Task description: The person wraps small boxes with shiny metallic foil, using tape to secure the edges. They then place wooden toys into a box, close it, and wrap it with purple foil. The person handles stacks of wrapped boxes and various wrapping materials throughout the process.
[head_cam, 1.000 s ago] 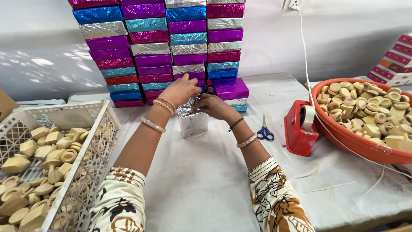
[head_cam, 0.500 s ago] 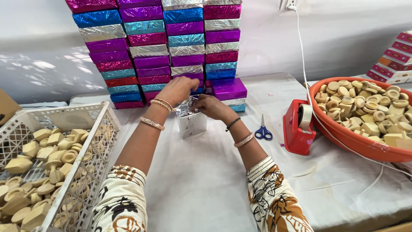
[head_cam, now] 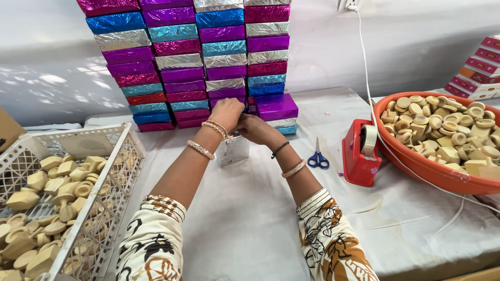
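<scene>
My left hand [head_cam: 225,112] and my right hand [head_cam: 251,127] meet over a small clear plastic pouch [head_cam: 233,151] that stands on the white cloth. Both hands pinch the pouch's top, and the fingers hide its opening. What is inside the pouch cannot be made out. Just behind the hands rises a tall stack of shiny foil-wrapped boxes [head_cam: 198,57] in purple, blue, silver and red. One purple box [head_cam: 276,105] lies on a lower pile to the right of my right hand.
A white plastic crate [head_cam: 78,218] with several beige wooden pieces sits at the left. A red tape dispenser [head_cam: 361,153], blue scissors [head_cam: 317,158] and an orange basin [head_cam: 432,169] of more wooden pieces are at the right. A white cable [head_cam: 370,99] crosses the table.
Both hands stay on the pouch top; the left hand has dropped slightly toward the right one. Nothing else has moved.
</scene>
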